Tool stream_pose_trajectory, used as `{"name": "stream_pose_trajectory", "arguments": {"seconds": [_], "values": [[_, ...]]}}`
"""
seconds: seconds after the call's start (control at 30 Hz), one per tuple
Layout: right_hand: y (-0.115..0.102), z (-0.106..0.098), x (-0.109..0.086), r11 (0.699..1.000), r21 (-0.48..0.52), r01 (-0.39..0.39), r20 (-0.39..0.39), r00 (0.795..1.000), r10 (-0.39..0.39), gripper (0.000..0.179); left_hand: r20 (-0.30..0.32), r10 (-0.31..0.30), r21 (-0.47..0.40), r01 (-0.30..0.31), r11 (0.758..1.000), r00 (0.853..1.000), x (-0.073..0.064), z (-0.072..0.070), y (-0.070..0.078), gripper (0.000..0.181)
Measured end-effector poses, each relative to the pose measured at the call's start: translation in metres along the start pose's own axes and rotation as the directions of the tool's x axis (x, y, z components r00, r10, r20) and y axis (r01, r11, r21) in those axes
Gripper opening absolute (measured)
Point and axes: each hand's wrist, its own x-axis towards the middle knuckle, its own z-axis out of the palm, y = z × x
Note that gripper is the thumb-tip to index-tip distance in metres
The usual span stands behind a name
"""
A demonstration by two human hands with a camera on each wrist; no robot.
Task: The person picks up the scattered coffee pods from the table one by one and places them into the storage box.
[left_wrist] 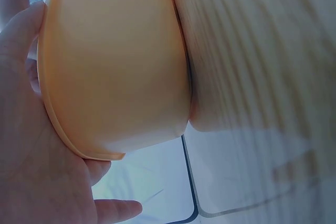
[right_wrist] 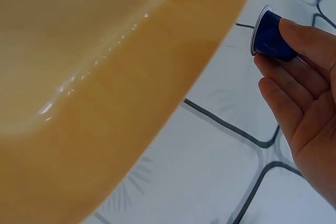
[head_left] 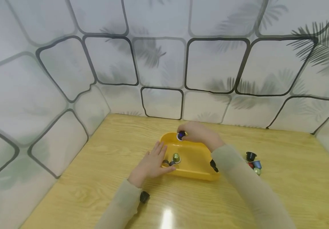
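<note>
My right hand (head_left: pixel 197 133) pinches a dark blue coffee capsule (right_wrist: pixel 274 38) between thumb and fingers, over the far left rim of a yellow plastic tray (head_left: pixel 194 159). In the right wrist view the capsule's silver-rimmed end faces the tray. My left hand (head_left: pixel 152 162) lies over the tray's left end, its fingers extended and touching the rim. The left wrist view shows that palm against the tray's outer edge (left_wrist: pixel 46 95). Inside the tray, close to the left hand, are a green capsule (head_left: pixel 176 157) and two dark ones (head_left: pixel 165 163).
A black capsule (head_left: pixel 213 165) appears at the tray's right end, partly behind my right sleeve. Another black capsule (head_left: pixel 144 197) lies beside my left sleeve. Right of the tray sits a cluster with black (head_left: pixel 251 156), blue (head_left: pixel 257 164), red and green capsules. A patterned wall (head_left: pixel 161 103) borders the wooden table.
</note>
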Motion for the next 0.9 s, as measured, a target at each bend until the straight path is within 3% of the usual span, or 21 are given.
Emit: {"name": "stream_pose_trajectory", "arguments": {"seconds": [0.3,0.9], "values": [[-0.006,0.023,0.022,0.992,-0.122,0.027,0.114,0.993,-0.013,0.019,0.007,-0.005,0.006,0.004,1.000,1.000,0.001,0.002,-0.001,0.091],[-0.018,0.058,0.041,0.977,-0.182,0.111,0.168,0.983,-0.080,0.013,0.029,-0.006,0.020,0.005,1.000,1.000,0.001,-0.002,0.001,0.092]]}}
